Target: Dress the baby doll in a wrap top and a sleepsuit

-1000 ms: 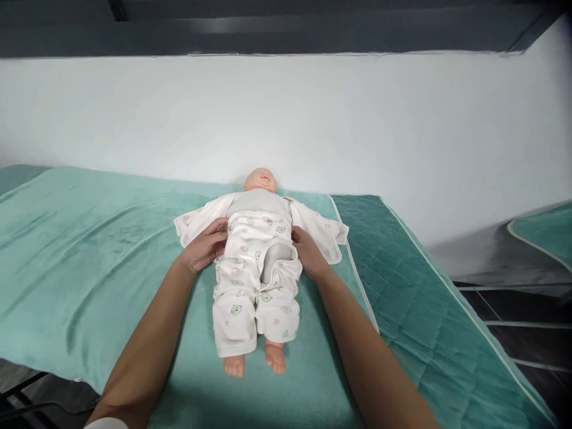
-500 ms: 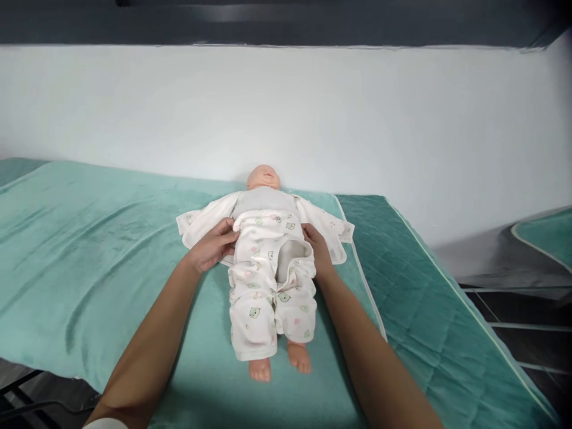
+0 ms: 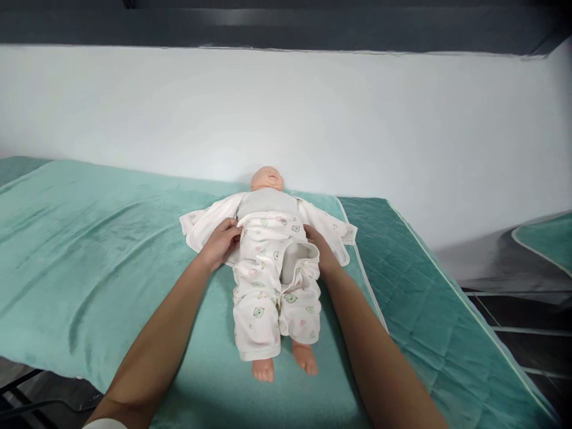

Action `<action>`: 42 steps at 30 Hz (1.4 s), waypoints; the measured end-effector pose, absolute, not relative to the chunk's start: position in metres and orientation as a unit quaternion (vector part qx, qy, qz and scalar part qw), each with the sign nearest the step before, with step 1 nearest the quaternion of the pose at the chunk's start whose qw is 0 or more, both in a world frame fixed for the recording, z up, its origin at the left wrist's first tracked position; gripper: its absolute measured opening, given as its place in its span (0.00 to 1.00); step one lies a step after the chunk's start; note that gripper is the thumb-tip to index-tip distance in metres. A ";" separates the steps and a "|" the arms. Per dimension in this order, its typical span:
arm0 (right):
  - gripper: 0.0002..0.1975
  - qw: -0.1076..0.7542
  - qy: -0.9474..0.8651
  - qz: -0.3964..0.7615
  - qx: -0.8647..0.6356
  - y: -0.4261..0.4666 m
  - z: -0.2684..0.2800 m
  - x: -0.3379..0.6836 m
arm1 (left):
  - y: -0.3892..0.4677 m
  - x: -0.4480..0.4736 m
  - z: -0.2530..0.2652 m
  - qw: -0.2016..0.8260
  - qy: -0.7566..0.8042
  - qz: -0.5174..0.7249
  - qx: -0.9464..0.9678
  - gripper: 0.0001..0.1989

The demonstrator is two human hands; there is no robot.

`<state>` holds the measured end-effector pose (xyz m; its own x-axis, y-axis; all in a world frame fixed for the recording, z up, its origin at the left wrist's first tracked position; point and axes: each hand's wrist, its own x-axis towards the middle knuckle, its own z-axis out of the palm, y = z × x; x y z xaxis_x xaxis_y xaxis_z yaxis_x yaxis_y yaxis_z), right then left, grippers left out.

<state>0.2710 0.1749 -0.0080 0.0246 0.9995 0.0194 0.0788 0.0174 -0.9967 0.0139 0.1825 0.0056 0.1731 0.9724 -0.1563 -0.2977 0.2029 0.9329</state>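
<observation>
The left hand (image 3: 220, 245) pinches the side of the patterned trousers (image 3: 260, 253) at the waist; the right hand (image 3: 322, 252) touches their other side, fingertips hidden, so its grip cannot be told. The trousers are on a doll (image 3: 267, 179) lying face up, head by the bed's (image 3: 129, 256) far edge, feet toward the near edge. An open white top (image 3: 330, 225) spreads beneath it. Quilted green fabric (image 3: 420, 316) covers the right edge; a white wall (image 3: 286, 113) stands behind.
</observation>
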 end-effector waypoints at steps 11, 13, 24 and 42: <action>0.12 0.520 -0.488 0.498 -0.493 0.172 -0.007 0.268 | 0.186 0.022 0.008 0.612 0.447 0.540 0.366 0.13; 0.13 0.523 -0.456 0.543 -0.473 0.170 -0.002 0.267 | 0.187 0.020 0.008 0.613 0.448 0.541 0.362 0.14; 0.16 0.539 -0.400 0.614 -0.416 0.168 0.005 0.264 | 0.186 0.021 0.011 0.582 0.467 0.515 0.422 0.15; 0.17 0.509 -0.509 0.550 -0.423 0.176 -0.013 0.265 | 0.192 0.022 0.007 0.490 0.539 0.485 0.485 0.12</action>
<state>0.2648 0.1760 -0.0134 -0.1227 0.9911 0.0526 -0.1294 0.0366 -0.9909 0.0217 0.1916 0.0068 -0.0508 0.9971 -0.0574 0.0468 0.0597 0.9971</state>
